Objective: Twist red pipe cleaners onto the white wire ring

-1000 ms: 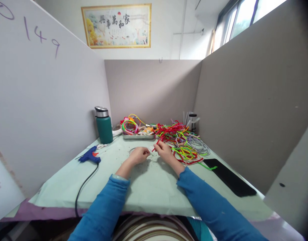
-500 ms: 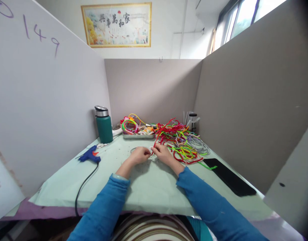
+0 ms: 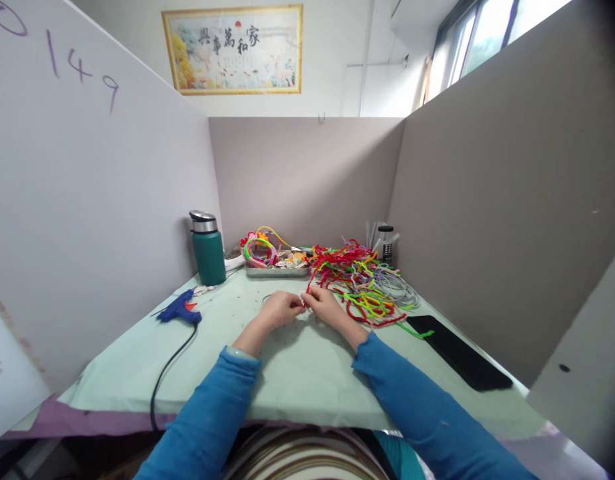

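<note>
Over the middle of the table, my left hand [image 3: 282, 309] and my right hand [image 3: 323, 305] almost meet at the fingertips. Pinched in my right fingers is a red pipe cleaner [image 3: 309, 283], its long end standing up toward the pile behind. Its lower end shows between the two hands. My left fingers are closed around what seems to be a thin grey hoop [image 3: 266, 298], of which only a small arc shows; my hands hide the rest.
Several coloured pipe cleaners [image 3: 367, 283] lie heaped at the back right, beside a metal tray [image 3: 277, 273] of small trinkets. A green bottle [image 3: 208, 253] and a blue glue gun [image 3: 180, 309] with a cord are leftward. A black phone-like slab [image 3: 460, 353] lies right. Partitions enclose three sides.
My left hand has shifted slightly right, closer to my right fingertips. The upper end of the red pipe cleaner has dropped lower against the pile.
</note>
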### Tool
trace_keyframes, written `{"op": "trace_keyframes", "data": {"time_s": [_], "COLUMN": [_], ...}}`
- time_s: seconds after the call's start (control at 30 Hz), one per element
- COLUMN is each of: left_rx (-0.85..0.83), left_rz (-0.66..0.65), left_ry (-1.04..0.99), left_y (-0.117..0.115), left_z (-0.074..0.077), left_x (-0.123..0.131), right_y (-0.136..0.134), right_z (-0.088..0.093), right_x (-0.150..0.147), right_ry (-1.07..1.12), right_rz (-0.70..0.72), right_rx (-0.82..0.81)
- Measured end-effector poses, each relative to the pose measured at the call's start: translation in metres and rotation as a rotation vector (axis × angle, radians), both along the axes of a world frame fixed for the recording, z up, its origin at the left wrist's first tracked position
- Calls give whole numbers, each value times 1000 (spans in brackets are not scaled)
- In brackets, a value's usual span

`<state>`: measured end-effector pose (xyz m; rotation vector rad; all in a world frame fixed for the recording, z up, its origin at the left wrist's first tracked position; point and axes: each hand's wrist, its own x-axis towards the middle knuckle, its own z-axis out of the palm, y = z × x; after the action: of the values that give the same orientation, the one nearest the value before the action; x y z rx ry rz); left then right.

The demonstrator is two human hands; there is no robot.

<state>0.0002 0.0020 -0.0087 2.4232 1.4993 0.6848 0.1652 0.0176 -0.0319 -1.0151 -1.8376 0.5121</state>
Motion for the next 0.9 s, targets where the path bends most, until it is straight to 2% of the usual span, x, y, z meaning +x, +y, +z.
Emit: {"op": "trace_keyframes", "data": {"time_s": [0.13, 0.27, 0.57, 0.77, 0.9], "left_rx": [9, 43, 142, 149, 110], "left_rz": [-19, -42, -84, -47, -16], "left_ry": [3, -4, -51, -221, -345], "left_y": [0, -1, -2, -4, -3], "left_z": [1, 4, 4, 7, 10], "left_x": [1, 1, 1, 2, 3], "right_y": [0, 2, 14, 20, 13], "right_z": [4, 4, 0, -5, 0], "right_x": [1, 2, 3, 4, 1], "right_ry": [171, 279, 266, 360, 378], "right_rz": [75, 110, 19, -11, -83], "right_rx": [-145, -189, -110, -129, -59]}}
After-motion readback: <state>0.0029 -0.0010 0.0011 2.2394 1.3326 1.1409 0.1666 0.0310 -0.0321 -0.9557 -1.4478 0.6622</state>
